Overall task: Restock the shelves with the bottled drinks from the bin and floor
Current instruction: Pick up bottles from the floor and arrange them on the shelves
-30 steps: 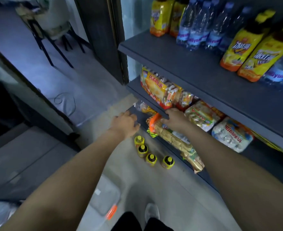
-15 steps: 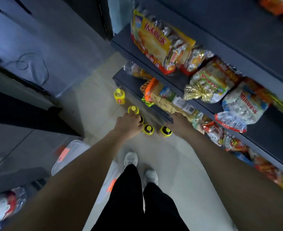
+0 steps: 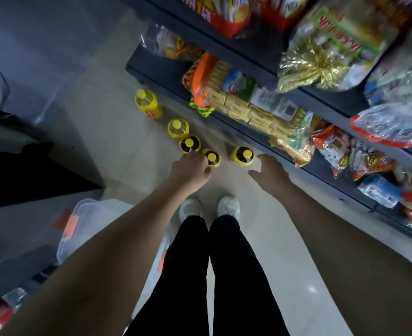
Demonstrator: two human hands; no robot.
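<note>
Five yellow-capped plastic drink bottles (image 3: 189, 144) stand in a row on the pale tiled floor (image 3: 108, 132) beside the bottom shelf edge (image 3: 255, 134); left hand (image 3: 190, 169) curls over two caps, grip unclear; right hand (image 3: 269, 172) spread, empty, near the end bottle (image 3: 243, 155); best grab necks low, lift straight.

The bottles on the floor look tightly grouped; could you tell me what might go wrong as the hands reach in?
1. The left hand is at two dark bottles that stand close together; grabbing one may topple the other.
2. The right hand is open beside another bottle, which a sweep could knock over.
3. The shoes stand near the row and could kick it.
</note>
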